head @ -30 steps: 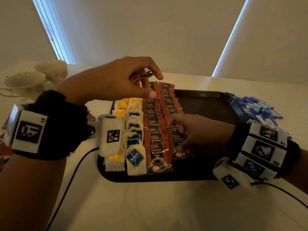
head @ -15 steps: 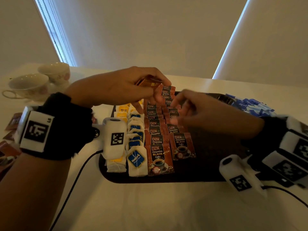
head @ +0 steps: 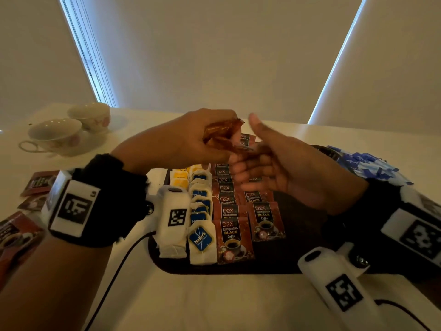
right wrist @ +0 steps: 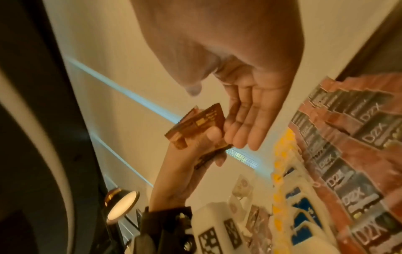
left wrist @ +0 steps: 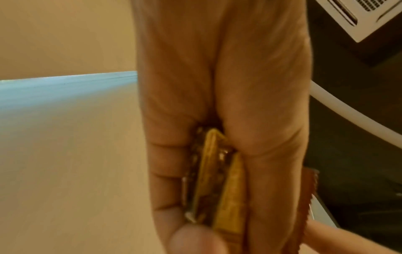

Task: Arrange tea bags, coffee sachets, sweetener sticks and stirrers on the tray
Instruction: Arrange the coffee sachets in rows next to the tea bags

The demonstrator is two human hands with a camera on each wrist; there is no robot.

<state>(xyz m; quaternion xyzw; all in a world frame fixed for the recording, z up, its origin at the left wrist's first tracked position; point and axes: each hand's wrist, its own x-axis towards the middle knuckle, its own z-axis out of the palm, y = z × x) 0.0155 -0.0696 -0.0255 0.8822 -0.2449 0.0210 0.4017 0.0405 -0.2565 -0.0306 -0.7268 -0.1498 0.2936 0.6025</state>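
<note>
Nearest me, the dark tray (head: pixel 274 267) holds rows of tea bags (head: pixel 202 242) beside two rows of coffee sachets (head: pixel 233 237). Above them the left hand (head: pixel 191 142) clamps a small bunch of sachets (head: pixel 223 133) between thumb and fingers. The right hand (head: pixel 286 163) reaches in, fingers straight and together, fingertips (right wrist: pixel 241 141) at the bunch. Farther right lie blue sweetener sticks (head: pixel 365 163); far left, two teacups (head: pixel 57 132).

Two pale teacups (head: pixel 71 132) at ten o'clock on the white table (head: pixel 214 302), touching, the nearer with its handle toward nine; closed blinds (head: pixel 214 51) behind, daylight slits at eleven and one; round lit lamp (right wrist: pixel 123 205) low in the right wrist view
</note>
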